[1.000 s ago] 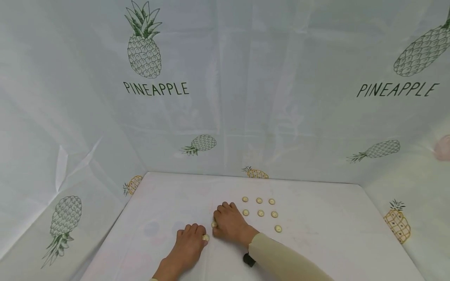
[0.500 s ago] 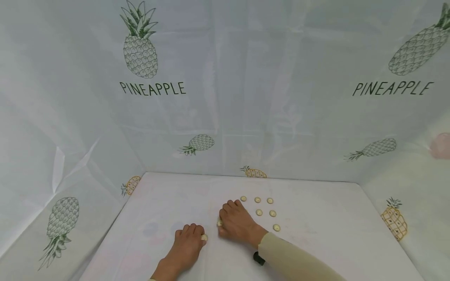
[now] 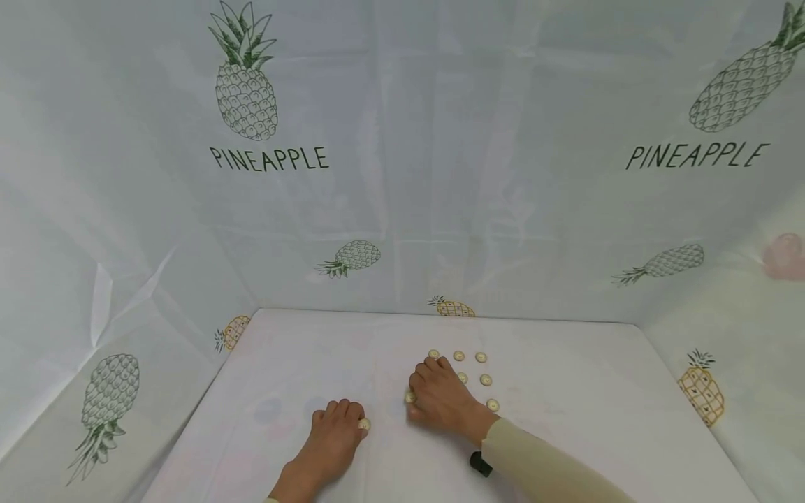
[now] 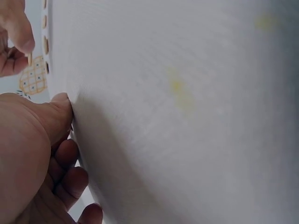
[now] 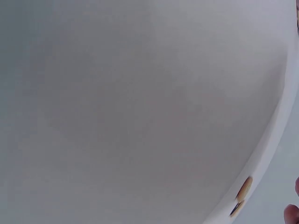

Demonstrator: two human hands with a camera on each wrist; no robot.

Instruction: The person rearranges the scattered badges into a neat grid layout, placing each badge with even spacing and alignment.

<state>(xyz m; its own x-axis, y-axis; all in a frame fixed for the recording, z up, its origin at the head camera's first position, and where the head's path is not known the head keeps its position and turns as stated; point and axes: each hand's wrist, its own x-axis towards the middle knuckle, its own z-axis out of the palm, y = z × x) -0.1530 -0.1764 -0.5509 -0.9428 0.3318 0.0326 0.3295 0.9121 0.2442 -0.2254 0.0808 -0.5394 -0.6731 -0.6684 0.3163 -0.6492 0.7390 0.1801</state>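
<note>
In the head view my left hand (image 3: 331, 440) rests on the white table with a small round cream button (image 3: 364, 424) pinched at its thumb. Its fingers curl under the palm in the left wrist view, thumb tip down at the tabletop. To the right, my right hand (image 3: 445, 398) pinches another button (image 3: 410, 397) between thumb and fingers. The left wrist view shows that button (image 4: 30, 59) edge-on, held above the surface. Beyond the right hand lie several buttons in rows, such as a far one (image 3: 459, 355) and a nearer one (image 3: 492, 405); the hand covers part of the group.
The white table (image 3: 578, 405) ends at a back edge against a hanging sheet (image 3: 478, 175) printed with pineapples. A black device (image 3: 481, 464) sits below the right wrist. In the right wrist view, two buttons (image 5: 244, 188) show near the table's edge.
My right hand has moved right with its button, towards the rows, now covering a button at their left side. The left hand stays nearly in place, still pinching its button.
</note>
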